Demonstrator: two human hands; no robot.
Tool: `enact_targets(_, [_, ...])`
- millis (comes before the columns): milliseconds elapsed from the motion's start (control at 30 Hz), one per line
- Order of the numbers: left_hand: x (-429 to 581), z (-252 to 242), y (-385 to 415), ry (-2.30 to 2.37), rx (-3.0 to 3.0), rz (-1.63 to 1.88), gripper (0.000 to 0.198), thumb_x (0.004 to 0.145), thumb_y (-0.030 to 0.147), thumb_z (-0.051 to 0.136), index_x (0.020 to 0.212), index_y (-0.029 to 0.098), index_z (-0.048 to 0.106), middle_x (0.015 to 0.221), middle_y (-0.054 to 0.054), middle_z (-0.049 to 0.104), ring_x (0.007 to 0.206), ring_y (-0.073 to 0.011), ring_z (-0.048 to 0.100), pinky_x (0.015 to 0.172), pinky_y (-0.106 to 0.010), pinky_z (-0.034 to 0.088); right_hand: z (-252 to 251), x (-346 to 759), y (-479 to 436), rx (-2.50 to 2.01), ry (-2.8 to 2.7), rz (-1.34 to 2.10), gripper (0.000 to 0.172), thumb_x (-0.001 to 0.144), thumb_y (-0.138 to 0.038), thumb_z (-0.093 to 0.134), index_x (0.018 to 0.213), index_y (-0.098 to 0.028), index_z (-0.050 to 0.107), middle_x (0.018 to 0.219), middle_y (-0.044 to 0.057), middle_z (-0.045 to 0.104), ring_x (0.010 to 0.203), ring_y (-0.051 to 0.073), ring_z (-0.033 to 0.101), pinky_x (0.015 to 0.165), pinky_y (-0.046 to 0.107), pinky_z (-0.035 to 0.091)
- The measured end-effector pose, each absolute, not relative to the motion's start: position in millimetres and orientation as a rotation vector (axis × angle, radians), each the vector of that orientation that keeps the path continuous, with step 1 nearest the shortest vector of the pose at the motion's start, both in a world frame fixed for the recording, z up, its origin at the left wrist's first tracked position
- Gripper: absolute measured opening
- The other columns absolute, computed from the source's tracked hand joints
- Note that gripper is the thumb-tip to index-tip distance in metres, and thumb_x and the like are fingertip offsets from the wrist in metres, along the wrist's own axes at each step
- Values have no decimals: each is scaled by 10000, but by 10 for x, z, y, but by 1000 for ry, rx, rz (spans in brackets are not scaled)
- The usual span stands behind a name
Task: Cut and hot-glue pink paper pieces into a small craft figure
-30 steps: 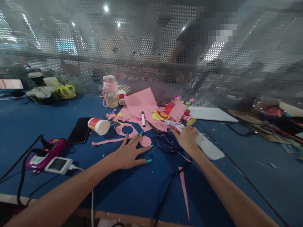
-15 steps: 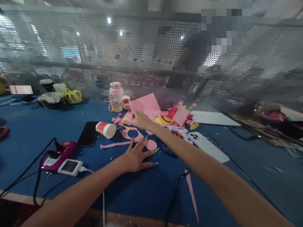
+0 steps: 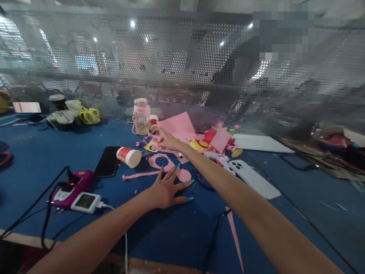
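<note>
My left hand (image 3: 169, 189) lies flat on the blue table, fingers spread, its fingertips by a pink foam piece with a round hole (image 3: 154, 161) and a pink disc (image 3: 184, 175). Farther back, my right hand (image 3: 169, 140) is over the pink scraps, in front of a large pink sheet (image 3: 178, 125). Its index finger points left and the others are curled; whether anything is between them is too small to tell. Just left of it lies a yellow piece with a hole (image 3: 150, 147). A pink strip (image 3: 139, 174) stretches left of my left hand.
Left of the hands are a red-and-white cup (image 3: 129, 156), a black phone (image 3: 107, 161) and a purple power strip (image 3: 70, 190). Behind stands a pink-lidded bottle (image 3: 141, 117). To the right are a heap of coloured pieces (image 3: 221, 140), a glue gun (image 3: 221, 161) and a white phone (image 3: 253, 178).
My right hand has shifted slightly, its index finger now extended, and small pink scraps near it have moved, showing more of the yellow piece. My left hand stays flat on the table.
</note>
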State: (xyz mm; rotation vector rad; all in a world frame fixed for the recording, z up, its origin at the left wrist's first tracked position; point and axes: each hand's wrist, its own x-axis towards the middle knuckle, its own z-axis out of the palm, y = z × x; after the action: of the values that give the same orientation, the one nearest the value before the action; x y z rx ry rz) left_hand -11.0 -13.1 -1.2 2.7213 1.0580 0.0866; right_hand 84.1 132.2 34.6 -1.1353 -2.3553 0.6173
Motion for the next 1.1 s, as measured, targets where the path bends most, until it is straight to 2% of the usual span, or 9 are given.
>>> enact_targets(100, [-110,11,-136,1061,2718,72,576,812,583,266,1321,317,311,1440,-140,212,1325,-309,117,992,-612,55,384,1088,1265,-1125,-2201,762,511,691,-107,467,1156,-208,280,572,-82,503,488,102,525,476,210,429])
enact_targets(233, [-97,51,-134,1065,2712,36,573,813,586,255,1324,329,299,1452,-119,184,1325,-312,113,996,-608,42,376,1445,1061,-1009,-1733,1080,543,631,-170,572,1067,-250,258,517,-115,496,440,100,533,459,208,438])
enact_targets(433, [-83,74,-125,1074,2730,7,562,819,566,282,1326,324,295,1457,-112,169,1327,-312,107,997,-607,40,294,1871,668,-1084,-1439,1094,532,522,-214,697,847,-261,278,478,-136,495,374,88,502,397,190,410])
enact_targets(533, [-88,54,-111,1041,2752,42,566,819,566,276,1328,317,295,1459,-124,147,1327,-312,104,996,-609,28,274,2001,518,-1059,-1362,1146,444,534,-203,700,815,-252,360,478,-127,512,381,69,488,403,178,407])
enact_targets(667, [-101,35,-94,1019,2767,47,573,817,573,266,1334,327,274,1464,-123,120,1331,-302,80,1002,-597,-2,275,2106,418,-1025,-1250,1311,215,571,-187,673,729,-197,527,601,-49,613,458,49,517,459,165,433])
enact_targets(767, [-107,37,-89,1021,2775,26,575,821,572,249,1341,325,253,1464,-137,94,1333,-295,46,1002,-594,-2,288,2143,403,-1002,-1163,1425,114,611,-190,628,723,-172,620,750,29,679,577,89,585,532,195,480])
enact_targets(933, [-106,43,-82,1019,2777,-1,579,823,575,235,1348,332,222,1465,-146,68,1333,-292,23,997,-602,21,326,2197,395,-864,-1066,1560,252,700,-339,503,755,-153,665,898,99,690,734,172,638,689,301,525])
enact_targets(1033, [-100,40,-80,1024,2773,1,575,822,575,238,1345,337,227,1466,-134,91,1334,-290,36,1005,-592,36,360,2253,376,-848,-1089,1534,285,675,-395,573,806,-161,669,946,84,683,779,164,642,733,275,521])
enact_targets(1100, [-98,36,-80,1031,2763,0,572,821,575,246,1342,341,237,1467,-127,100,1333,-297,53,1008,-588,52,384,2285,358,-860,-1137,1490,311,603,-381,678,833,-173,664,973,67,677,801,146,641,739,234,515])
